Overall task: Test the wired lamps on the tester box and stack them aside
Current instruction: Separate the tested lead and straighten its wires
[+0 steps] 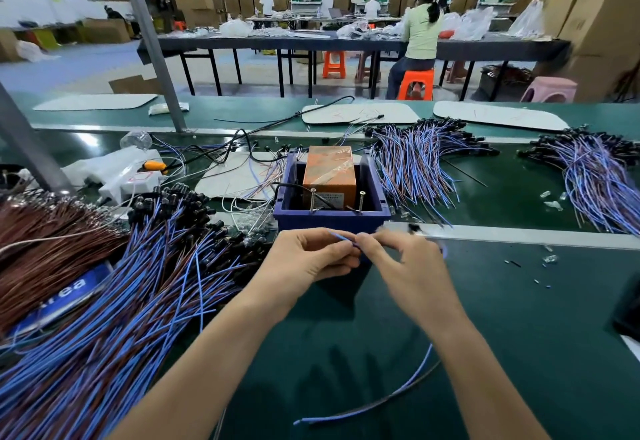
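Head view: both hands are raised just above the green desk (502,318), directly in front of the tester box (330,220). The left hand (311,259) has its fingers curled, and the thumb and forefinger pinch the thin blue wire end of one wired lamp (341,238). The right hand (408,266) pinches the same lamp just beside it, fingertips nearly touching those of the left. A small dark blur sits by the right fingertips; I cannot tell if it is the lamp head. The lamp's two wires, one blue and one dark brown, run together under the right wrist, curve down over the desk and end with free tips near the bottom edge.

The tester box is a dark blue plastic bin holding an orange block (330,169) wrapped in clear tape. Two upright screws (313,199) stand at its near rim. A big loose pile (138,301) of blue and brown wired lamps lies at the left. Two neater bundles (422,159) lie at the right, beyond the box.
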`<state>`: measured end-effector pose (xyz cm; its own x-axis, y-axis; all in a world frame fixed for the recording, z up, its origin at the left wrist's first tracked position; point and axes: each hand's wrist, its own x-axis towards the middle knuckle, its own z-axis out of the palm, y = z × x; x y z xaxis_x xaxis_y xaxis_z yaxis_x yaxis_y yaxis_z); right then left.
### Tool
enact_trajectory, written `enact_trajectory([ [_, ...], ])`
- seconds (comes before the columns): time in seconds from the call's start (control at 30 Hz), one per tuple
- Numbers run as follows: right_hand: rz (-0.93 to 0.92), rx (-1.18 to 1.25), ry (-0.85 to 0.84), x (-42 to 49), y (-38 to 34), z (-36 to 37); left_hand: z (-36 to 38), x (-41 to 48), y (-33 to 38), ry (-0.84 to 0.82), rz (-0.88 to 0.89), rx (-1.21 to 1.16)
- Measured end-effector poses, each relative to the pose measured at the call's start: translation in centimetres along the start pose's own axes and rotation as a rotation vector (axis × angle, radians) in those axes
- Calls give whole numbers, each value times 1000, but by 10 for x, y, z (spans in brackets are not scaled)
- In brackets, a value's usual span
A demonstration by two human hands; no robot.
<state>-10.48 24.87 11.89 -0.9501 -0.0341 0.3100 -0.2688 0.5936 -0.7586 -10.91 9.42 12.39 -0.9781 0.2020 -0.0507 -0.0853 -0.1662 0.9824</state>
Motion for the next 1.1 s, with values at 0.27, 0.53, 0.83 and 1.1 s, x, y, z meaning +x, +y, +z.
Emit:
enact_trajectory([
  [0.27,211,587,95,0,9,33,7,10,-13,155,-15,-104],
  [0.53,456,601,238,18,19,54,-5,39,-23,300,-132,-85],
  [0.83,478,628,314,30,26,64,-16,46,-27,366,-103,-153],
  [1.1,457,651,376,29,30,67,-20,47,-27,392,-99,-147],
])
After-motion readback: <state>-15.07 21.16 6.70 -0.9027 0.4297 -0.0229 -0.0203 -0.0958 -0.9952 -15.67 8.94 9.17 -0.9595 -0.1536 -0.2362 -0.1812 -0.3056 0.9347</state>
